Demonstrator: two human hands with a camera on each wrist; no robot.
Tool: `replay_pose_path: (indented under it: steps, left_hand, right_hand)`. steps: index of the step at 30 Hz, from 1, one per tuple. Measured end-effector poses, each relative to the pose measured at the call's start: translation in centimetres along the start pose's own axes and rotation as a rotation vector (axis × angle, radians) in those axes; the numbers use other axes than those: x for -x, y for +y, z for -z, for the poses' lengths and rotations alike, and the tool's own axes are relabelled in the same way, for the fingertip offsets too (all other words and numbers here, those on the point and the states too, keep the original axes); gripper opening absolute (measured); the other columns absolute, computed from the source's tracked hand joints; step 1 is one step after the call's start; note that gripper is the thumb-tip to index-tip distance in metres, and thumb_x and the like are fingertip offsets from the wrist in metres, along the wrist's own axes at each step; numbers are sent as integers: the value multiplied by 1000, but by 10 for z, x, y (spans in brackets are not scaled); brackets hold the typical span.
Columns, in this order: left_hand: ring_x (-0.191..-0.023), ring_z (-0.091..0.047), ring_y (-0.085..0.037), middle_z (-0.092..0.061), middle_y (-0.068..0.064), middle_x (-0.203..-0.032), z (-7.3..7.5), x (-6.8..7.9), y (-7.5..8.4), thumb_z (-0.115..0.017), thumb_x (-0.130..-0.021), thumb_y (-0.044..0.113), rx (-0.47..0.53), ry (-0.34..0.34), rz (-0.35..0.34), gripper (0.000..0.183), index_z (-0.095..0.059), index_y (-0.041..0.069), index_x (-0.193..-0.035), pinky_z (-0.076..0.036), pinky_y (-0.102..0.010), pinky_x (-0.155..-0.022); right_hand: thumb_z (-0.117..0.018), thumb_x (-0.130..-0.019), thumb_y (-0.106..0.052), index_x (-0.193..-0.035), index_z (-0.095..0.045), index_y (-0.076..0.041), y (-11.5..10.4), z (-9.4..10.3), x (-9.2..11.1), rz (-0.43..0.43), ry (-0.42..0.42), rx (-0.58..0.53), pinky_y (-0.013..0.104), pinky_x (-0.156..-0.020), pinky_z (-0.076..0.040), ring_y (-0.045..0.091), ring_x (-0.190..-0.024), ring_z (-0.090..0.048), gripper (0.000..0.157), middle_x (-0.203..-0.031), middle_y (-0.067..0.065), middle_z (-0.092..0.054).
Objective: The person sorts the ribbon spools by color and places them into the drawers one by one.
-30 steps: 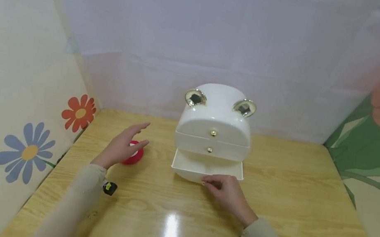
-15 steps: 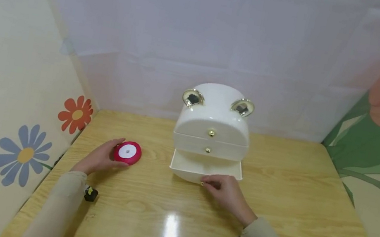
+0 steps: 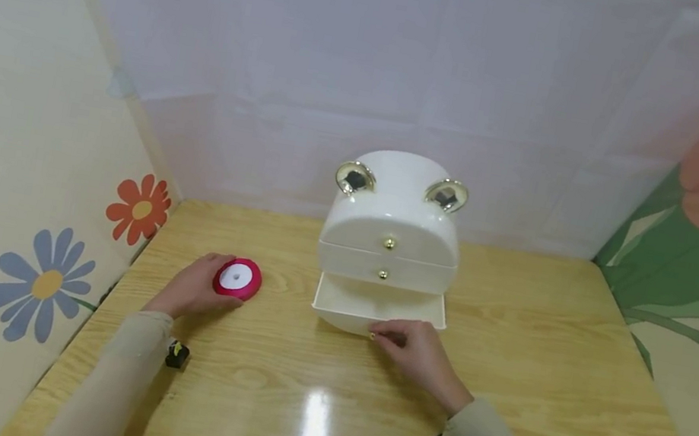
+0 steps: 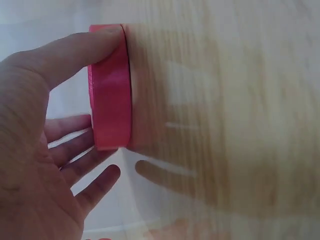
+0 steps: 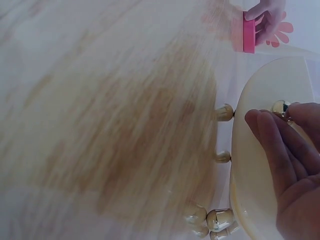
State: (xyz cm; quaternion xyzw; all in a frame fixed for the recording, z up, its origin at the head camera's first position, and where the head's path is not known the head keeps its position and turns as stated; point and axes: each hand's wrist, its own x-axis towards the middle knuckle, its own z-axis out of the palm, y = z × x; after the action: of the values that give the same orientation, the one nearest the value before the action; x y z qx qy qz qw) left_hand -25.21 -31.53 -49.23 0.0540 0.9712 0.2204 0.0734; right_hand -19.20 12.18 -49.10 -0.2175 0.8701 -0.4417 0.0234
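A spool of bright pink ribbon (image 3: 250,286) with a white centre lies flat on the table at the left. My left hand (image 3: 193,288) spans it from the left side, thumb on its near edge and fingers round the far edge. In the left wrist view the thumb presses the ribbon spool's rim (image 4: 111,95). A white box (image 3: 391,236) with gold-rimmed frog-like eyes stands at the middle, its bottom drawer (image 3: 339,320) pulled out. My right hand (image 3: 420,353) pinches that drawer's gold knob (image 5: 281,108) between thumb and fingers. Nothing shows inside the drawer.
Two more gold knobs, an upper knob (image 3: 390,243) and a lower knob (image 3: 383,275), sit on the box's closed upper front. Small gold ball feet (image 5: 225,112) show underneath it. The wooden table (image 3: 545,374) meets a white cloth (image 3: 322,51) behind and flowered panels at both sides.
My left hand has come down from over the ribbon spool, drawn back to its left, then closed in around its edge. The right hand stays on the drawer knob.
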Motion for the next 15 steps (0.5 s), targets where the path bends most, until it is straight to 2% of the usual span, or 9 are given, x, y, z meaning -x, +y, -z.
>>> replay_pose_path:
  steps: [8, 15]
  left_hand:
    - [-125, -54, -46, -55, -26, -140, 0, 2, 3, -90, -75, 48, -22, 78, -24, 96, -48, -1, -146, -49, -66, -105]
    - [-124, -54, -45, -51, -23, -140, 3, 11, 10, -87, -76, 54, 44, 116, -13, 98, -45, 2, -148, -55, -65, -99]
  right_hand:
    - [-75, -94, -7, -105, -82, -12, -1, 0, -1, 18, 3, -12, 22, -84, -61, 17, -97, -77, 14, -105, 3, -81]
    - [-74, -95, -7, -106, -82, -12, -1, 0, 0, 14, -2, -16, 21, -84, -60, 18, -98, -76, 15, -106, 3, -80]
